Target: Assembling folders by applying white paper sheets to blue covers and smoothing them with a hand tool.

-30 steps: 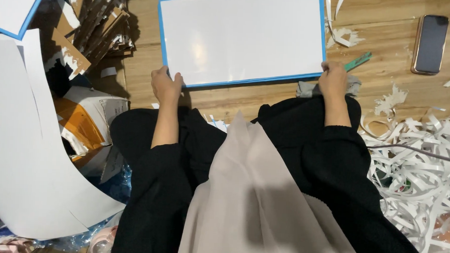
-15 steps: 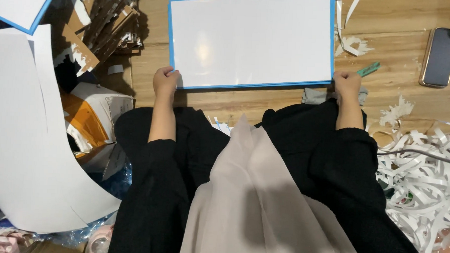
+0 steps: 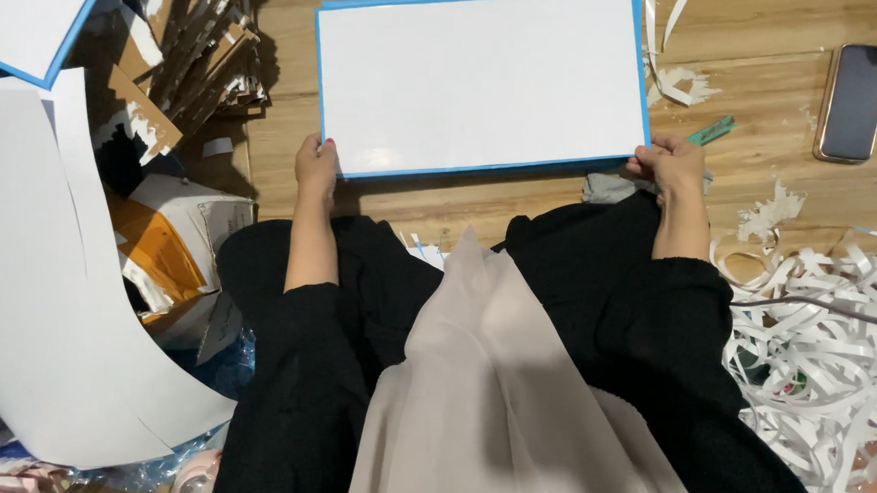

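View from above of a seated person in black sleeves on a wooden floor (image 3: 773,122). A large curled white sheet (image 3: 38,291) fills the left edge. Centre top, a white board with a blue border (image 3: 478,83) lies flat on the floor, just past the person's knees. The left hand (image 3: 315,164) is closed on its near left corner; the right hand (image 3: 670,165) is closed on its near right corner. A heap of white paper strips (image 3: 824,328) lies to the right, torn cardboard (image 3: 188,58) to the upper left. A dark phone (image 3: 854,101) lies well apart on the right, and a small teal cutter (image 3: 710,130) sits just beside the right hand.

Risks, as I judge them: held only by two corners, the board could bend or crease; the right hand could brush the cutter; loose strips could slip beneath the board.
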